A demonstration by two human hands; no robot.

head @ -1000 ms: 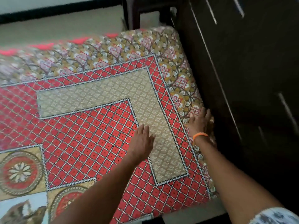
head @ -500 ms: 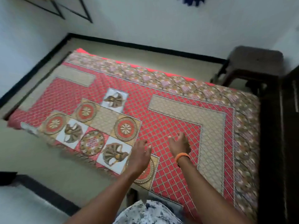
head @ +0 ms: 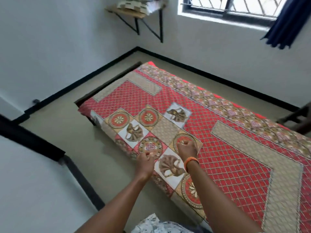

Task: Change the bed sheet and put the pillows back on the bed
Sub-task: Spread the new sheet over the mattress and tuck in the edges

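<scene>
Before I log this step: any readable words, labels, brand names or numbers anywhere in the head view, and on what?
None can be read.
Bed sheet: only printed patterns, medallions and figure panels, no lettering.
Stacked items on the wall shelf: too blurred to tell whether they carry any text.
Orange wristband on the right hand: no marking visible.

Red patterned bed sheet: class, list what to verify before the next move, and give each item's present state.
1. Red patterned bed sheet covers the mattress top: ok.
2. Left hand at the sheet's near edge: ok; its grip on the cloth: cannot tell.
3. Right hand, with orange wristband, rests on the sheet: ok.
4. Far left corner lies smooth: cannot tell.
5. Pillows back on the bed: not ok, none visible.
</scene>
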